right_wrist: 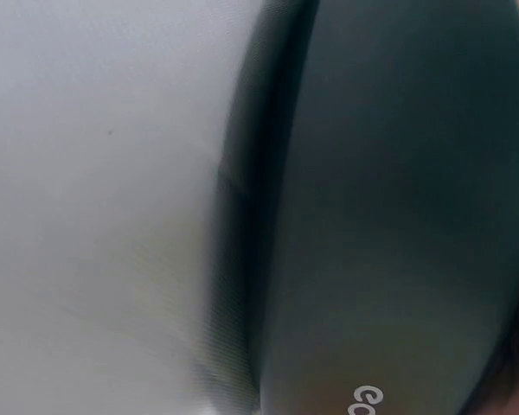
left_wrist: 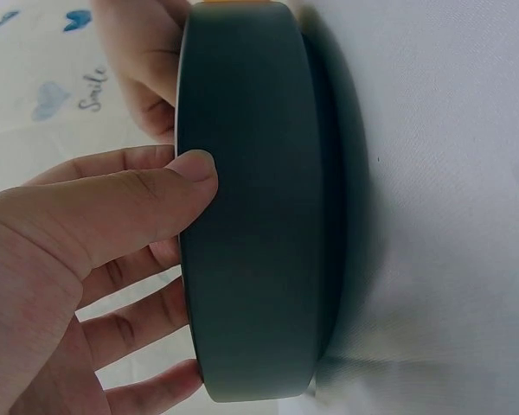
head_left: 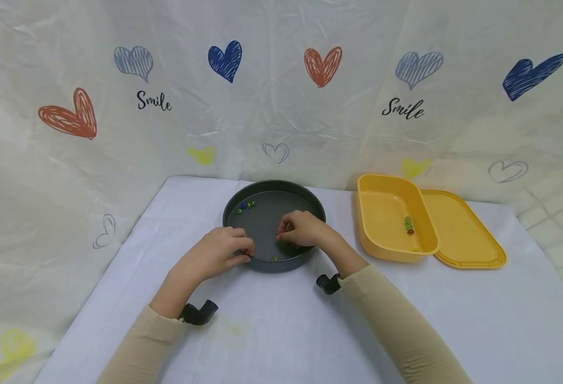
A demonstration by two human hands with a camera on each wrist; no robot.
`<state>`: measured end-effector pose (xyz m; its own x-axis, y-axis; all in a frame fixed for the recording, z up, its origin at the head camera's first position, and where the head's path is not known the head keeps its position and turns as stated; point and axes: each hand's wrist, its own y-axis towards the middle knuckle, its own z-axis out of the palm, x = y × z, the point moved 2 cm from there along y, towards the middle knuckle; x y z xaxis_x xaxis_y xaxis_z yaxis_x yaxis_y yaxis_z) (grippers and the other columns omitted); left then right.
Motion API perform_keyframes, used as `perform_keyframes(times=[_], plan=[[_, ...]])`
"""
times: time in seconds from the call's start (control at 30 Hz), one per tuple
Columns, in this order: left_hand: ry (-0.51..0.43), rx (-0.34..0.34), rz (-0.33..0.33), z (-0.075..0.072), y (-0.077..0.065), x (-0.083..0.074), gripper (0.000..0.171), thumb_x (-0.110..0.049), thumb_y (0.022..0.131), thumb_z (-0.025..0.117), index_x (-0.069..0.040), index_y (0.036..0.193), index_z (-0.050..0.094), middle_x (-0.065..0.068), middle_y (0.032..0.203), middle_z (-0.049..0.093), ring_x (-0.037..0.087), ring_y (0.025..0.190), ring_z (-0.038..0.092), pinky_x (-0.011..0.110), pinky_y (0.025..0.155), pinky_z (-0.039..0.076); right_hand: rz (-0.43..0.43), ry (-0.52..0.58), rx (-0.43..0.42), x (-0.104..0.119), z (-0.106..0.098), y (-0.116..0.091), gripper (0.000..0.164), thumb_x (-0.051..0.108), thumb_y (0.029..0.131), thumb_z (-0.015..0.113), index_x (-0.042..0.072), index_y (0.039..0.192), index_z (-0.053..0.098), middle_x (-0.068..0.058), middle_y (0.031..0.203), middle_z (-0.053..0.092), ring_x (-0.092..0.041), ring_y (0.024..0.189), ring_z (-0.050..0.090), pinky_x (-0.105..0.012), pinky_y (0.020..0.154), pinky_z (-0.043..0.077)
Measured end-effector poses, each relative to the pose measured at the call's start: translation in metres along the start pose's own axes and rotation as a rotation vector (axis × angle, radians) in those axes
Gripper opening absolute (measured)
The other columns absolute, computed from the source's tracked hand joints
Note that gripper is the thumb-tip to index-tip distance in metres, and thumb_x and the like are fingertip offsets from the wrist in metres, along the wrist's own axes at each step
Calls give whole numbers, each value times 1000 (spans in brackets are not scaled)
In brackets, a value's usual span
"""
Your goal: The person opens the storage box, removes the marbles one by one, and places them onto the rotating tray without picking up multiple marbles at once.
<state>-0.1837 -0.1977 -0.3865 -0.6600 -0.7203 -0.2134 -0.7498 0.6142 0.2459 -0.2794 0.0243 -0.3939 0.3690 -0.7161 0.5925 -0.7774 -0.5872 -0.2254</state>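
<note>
A dark grey round pan (head_left: pixel 268 218) stands on the white-covered table. My left hand (head_left: pixel 221 250) grips its near left rim; in the left wrist view the thumb (left_wrist: pixel 195 169) presses the outer wall and the other fingers reach over the edge. Inside the pan, my right hand (head_left: pixel 303 228) is low over the floor on the right, fingers bent and fingertips drawn together; I cannot tell whether a marble is between them. Several small green and blue marbles (head_left: pixel 248 205) lie at the pan's far left, and a yellowish marble (head_left: pixel 274 258) near its front wall.
Right of the pan stands a yellow rectangular container (head_left: pixel 372 234) with several green and amber marbles (head_left: pixel 408 224) inside. Its yellow lid (head_left: pixel 468 234) lies flat beside it. A white sheet with printed hearts (head_left: pixel 272 122) hangs behind the table.
</note>
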Motion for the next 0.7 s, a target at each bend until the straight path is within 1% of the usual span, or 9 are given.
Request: perform_keyframes(times=[0.13,0.3,0.43,0.53,0.6,0.7], plan=[[-5,-2,2,0,0,0,13,-22,85,81,-27,88,69,-12,86,60,10,77,57,30,72,48,2,9,-32,3,-2,-4,10,28,93,71,19,93,69,1,71,67,-15,60,64,-30,63,50],[-9,-3,3,0,0,0,13,-21,85,81,-27,88,69,-12,86,60,10,77,57,29,72,48,-32,39,-73,6,-6,-13,9,29,92,72,20,95,69,0,73,68,-15,62,64,-31,64,52],[-15,-3,6,0,0,-1,13,-21,85,81,-26,88,70,-11,85,60,10,77,57,29,72,49,-80,134,-103,2,-11,-26,9,28,93,71,20,97,69,-4,83,71,-17,66,64,-32,65,54],[-19,-3,11,-1,0,-1,12,-21,85,81,-26,88,70,-11,85,60,10,78,58,30,72,49,-114,212,-137,-4,-16,-36,9,25,94,70,18,99,68,-5,88,69,-19,69,63,-33,64,55],[-19,-7,16,-2,0,-2,12,-20,85,81,-25,88,70,-11,85,61,10,78,58,30,72,49,-126,243,-165,-8,-22,-43,8,23,94,69,17,99,68,-3,87,67,-20,69,63,-33,64,56],[-13,-14,22,-2,0,-2,14,-19,84,81,-25,88,70,-11,86,61,10,78,59,30,72,50,-127,275,-203,-12,-31,-54,9,21,93,69,15,100,69,-5,86,65,-22,70,63,-35,66,57]])
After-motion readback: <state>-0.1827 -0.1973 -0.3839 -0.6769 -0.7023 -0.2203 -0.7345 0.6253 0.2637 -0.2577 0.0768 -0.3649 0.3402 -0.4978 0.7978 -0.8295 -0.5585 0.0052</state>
